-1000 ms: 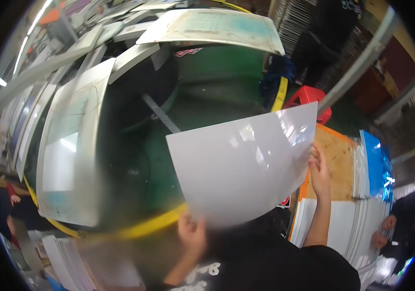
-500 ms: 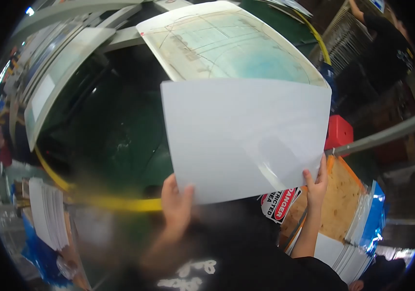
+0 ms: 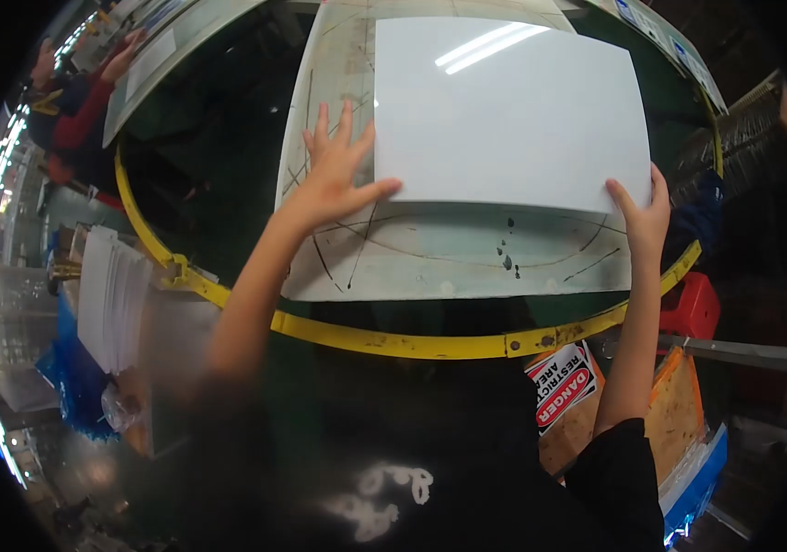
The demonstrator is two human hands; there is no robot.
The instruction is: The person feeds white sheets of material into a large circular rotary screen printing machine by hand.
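Note:
A glossy white sheet [image 3: 513,120] lies over a pale, stained board [image 3: 449,262] with dark curved and straight lines on it. My left hand [image 3: 340,170] is at the sheet's left edge with fingers spread, its thumb touching the near left corner. At the near right corner, my right hand [image 3: 644,210] has its thumb on top and its fingers along the right side, gripping the sheet. Part of the board is hidden under the sheet, and the undersides of the right fingers are out of sight.
A yellow curved rail [image 3: 393,345] runs around the near side. Stacked white sheets [image 3: 110,299] stand at left. At right are a red stool-like object [image 3: 691,308] and a danger sign [image 3: 564,386]. Another person's red sleeve [image 3: 76,120] shows at far left.
The white sheet has moved from in front of me onto the board. My left hand has loosened and spread its fingers, while the right stays at its corner. The view has shifted.

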